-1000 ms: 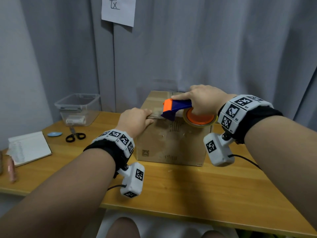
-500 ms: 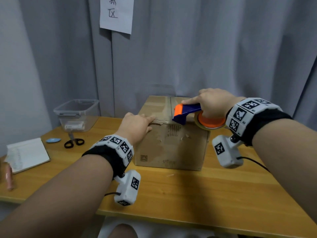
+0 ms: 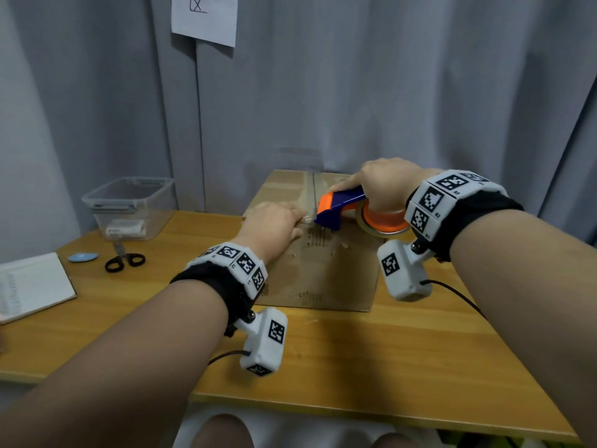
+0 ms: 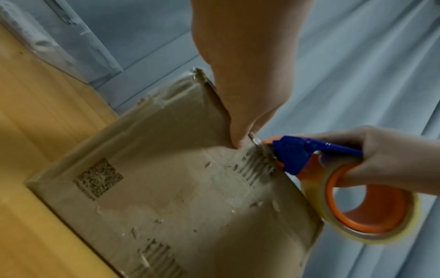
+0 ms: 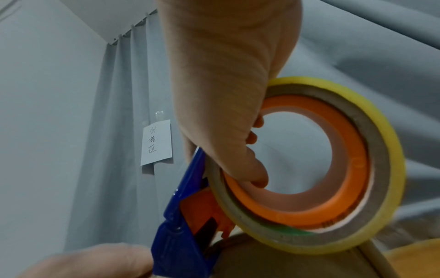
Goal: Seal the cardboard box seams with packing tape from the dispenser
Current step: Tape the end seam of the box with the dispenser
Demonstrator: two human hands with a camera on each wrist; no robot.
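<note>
my right hand [image 3: 384, 189] grips the blue-and-orange tape dispenser [image 3: 342, 208] at the brown cardboard box [image 3: 323, 263] top's front edge. left hand [image 3: 271, 224] fingertips seemingly pin the tape end; keep pressing, pull straight along the seam.

Notebook [image 3: 30, 282] cut by the head view's left edge, its writing illegible.

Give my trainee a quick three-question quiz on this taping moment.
1. True or false: the right hand grips the tape dispenser.
2. Where does the left hand rest? A) on the scissors B) on the cardboard box C) in the clear bin
3. Fill in: the dispenser's nose sits at the box's front top ____.

Key: 1 true; 2 B; 3 edge.
</note>
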